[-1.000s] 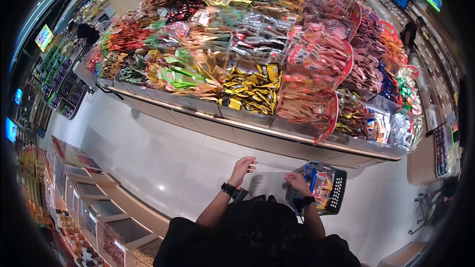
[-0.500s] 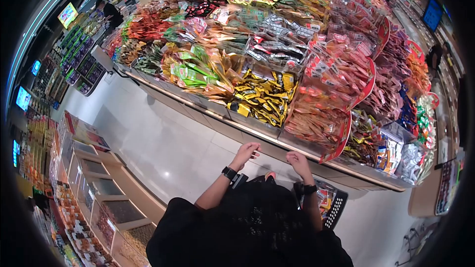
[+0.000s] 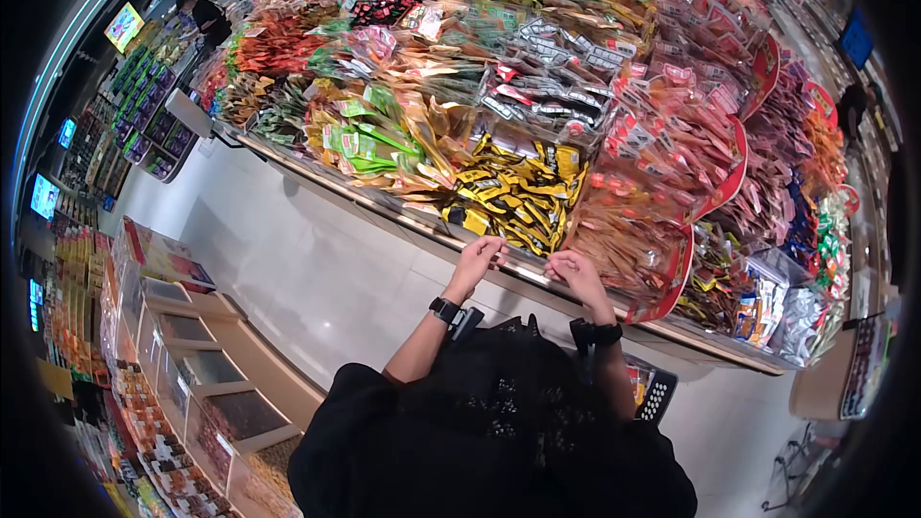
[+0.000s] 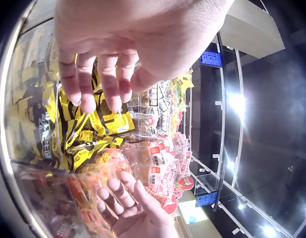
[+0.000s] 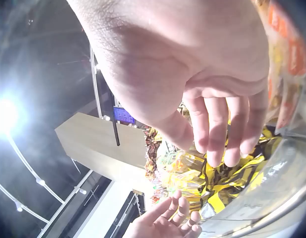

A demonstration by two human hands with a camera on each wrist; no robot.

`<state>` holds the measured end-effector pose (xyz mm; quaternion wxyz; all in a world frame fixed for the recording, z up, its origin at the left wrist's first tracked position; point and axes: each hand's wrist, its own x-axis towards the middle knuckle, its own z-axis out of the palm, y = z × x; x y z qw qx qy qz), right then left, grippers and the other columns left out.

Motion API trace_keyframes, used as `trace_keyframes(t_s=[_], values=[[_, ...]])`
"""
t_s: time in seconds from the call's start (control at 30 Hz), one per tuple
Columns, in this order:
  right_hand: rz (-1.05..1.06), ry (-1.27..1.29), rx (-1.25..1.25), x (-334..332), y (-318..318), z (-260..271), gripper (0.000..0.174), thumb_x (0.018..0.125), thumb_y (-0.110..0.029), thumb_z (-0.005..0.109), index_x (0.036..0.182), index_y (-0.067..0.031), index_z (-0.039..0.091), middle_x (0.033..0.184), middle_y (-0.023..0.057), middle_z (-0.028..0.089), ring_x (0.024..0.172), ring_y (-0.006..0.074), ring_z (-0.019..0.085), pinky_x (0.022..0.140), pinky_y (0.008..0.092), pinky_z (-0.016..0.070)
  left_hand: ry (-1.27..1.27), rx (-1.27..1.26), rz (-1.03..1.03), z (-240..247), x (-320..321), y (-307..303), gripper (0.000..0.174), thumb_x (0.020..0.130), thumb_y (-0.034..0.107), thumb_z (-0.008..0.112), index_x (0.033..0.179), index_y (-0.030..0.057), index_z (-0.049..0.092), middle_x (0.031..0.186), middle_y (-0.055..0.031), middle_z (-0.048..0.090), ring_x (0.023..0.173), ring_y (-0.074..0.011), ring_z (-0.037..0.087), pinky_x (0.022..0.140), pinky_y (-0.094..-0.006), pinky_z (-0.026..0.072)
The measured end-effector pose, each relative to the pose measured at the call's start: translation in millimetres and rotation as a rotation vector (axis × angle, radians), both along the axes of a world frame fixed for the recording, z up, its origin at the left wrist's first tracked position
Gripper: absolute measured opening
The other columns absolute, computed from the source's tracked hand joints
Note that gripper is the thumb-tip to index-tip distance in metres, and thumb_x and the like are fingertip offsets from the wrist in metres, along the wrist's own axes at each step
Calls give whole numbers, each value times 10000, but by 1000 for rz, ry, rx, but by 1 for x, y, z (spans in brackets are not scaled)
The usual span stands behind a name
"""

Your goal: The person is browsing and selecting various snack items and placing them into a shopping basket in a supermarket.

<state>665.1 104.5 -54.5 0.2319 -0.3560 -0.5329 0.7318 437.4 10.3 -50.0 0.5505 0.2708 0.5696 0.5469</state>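
Observation:
Both of my hands are at the front edge of a packed snack display. My left hand (image 3: 477, 264) is in front of the bin of yellow-and-black packets (image 3: 518, 197), its fingers bent loosely with nothing in them. In the left wrist view its fingertips (image 4: 113, 101) overlap those packets. To the right, my right hand (image 3: 578, 275) is near the same bin's corner, beside orange-red packets (image 3: 624, 240). Its fingers hang loosely bent and empty in the right wrist view. A gap separates the two hands.
A dark shopping basket (image 3: 658, 395) with goods inside is partly hidden behind my right forearm. Clear panels and a lit ledge (image 3: 384, 206) border the display. Wooden bins (image 3: 206, 364) stand at lower left, with pale floor (image 3: 259, 230) between. Other people stand at the far sides.
Both hands have moved forward from above the floor to the display's edge. The view has come closer to the display, and the basket is now mostly hidden by my arm and body.

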Motion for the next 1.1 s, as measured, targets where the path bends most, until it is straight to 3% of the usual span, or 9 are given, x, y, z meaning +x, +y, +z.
trace_keyframes(t_s=[0.33,0.47,0.6,0.63,0.7,0.73,0.83,1.0,1.1], values=[[62,-8,96,-137,14,21,216,874,-108,609,1046,20,585,954,79,646,870,124,615,797,239,482,53,68,-30,14,-105,9,230,950,211,501,1051,29,600,907,-39,647,757,-89,585,676,-224,458],[43,-141,249,-185,8,35,206,856,-116,633,1020,4,604,849,5,605,746,48,545,686,195,457,158,86,-57,13,-151,-3,209,942,197,520,1033,34,613,893,-19,646,774,-78,574,706,-222,458],[107,-237,449,-234,-5,55,167,836,-131,644,947,-7,632,765,41,610,722,72,562,670,222,472,213,118,-50,11,-194,-18,210,940,195,517,1031,30,611,885,-22,648,775,-90,578,704,-233,458],[112,-262,457,-246,-8,49,191,813,-148,654,934,-2,633,749,92,626,735,169,609,681,288,490,209,113,-54,9,-204,-22,210,940,195,517,1031,30,611,885,-22,648,775,-90,578,704,-233,458],[64,-495,892,-268,-16,40,241,778,-162,662,951,2,626,818,157,634,812,312,611,742,375,483,184,40,-17,2,-225,-29,194,934,152,528,1037,8,608,899,-40,655,754,-76,564,703,-221,462],[33,-511,951,-276,-18,28,294,757,-181,665,977,7,610,910,194,619,905,388,562,800,433,449,206,26,-11,-2,-234,-32,192,930,150,535,1039,11,609,903,-34,657,741,-68,555,685,-210,449],[33,-504,982,-296,-26,9,332,759,-158,658,1031,17,585,972,191,599,941,369,544,803,427,443,195,43,6,-1,-252,-38,195,930,160,537,1041,19,610,903,-30,658,736,-64,550,672,-198,437],[-139,-408,1085,-309,-21,-12,238,723,-45,595,951,13,631,961,177,635,884,357,571,777,406,473,181,-8,-27,-7,-269,-35,199,931,174,535,1039,25,610,902,-27,655,754,-65,552,676,-201,437],[-136,-369,1123,-310,-24,-16,266,712,-32,589,971,8,633,994,176,637,885,359,576,785,402,480,167,24,-54,-6,-272,-33,203,930,173,533,1043,22,607,886,-26,651,756,-69,556,691,-210,444]])
